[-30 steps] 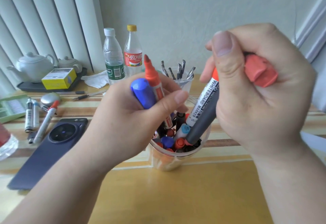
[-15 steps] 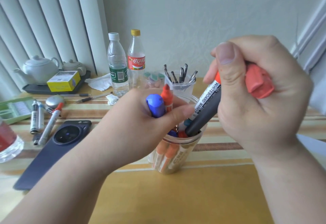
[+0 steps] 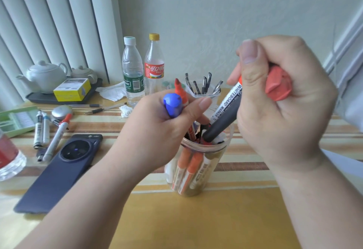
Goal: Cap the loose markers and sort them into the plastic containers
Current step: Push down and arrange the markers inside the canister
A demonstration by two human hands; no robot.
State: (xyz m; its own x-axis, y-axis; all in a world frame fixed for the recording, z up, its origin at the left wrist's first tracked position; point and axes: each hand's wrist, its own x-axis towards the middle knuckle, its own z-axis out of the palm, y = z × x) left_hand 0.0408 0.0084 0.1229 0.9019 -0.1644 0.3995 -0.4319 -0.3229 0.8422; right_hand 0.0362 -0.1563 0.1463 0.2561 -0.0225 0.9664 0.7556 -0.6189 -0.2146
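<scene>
1. Two hands crowd the marker jar (image 3: 216, 148) mouth: the left hand (image 3: 157, 131) with its blue-capped marker (image 3: 172, 107) from 9 o'clock, the right hand (image 3: 284, 107) from 2 o'clock, its whiteboard marker (image 3: 225, 115) slanting in.
2. A pen cup (image 3: 206, 96) stands close at 12 o'clock.
3. A phone (image 3: 59, 172) and loose markers (image 3: 42, 129) lie at 9 o'clock.
4. Bare tabletop (image 3: 196, 219) at 6 o'clock leaves a way in.

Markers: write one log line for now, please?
left grip: blue cap, uncapped red marker | right grip: whiteboard marker, red cap | container: partly filled

You have two plastic containers (image 3: 221, 157) (image 3: 205, 97), two teapots (image 3: 46, 76) (image 3: 83, 72), two upright bottles (image 3: 133, 72) (image 3: 154, 68), one phone (image 3: 60, 170) and one yellow box (image 3: 71, 91) on your desk (image 3: 196, 219).
</scene>
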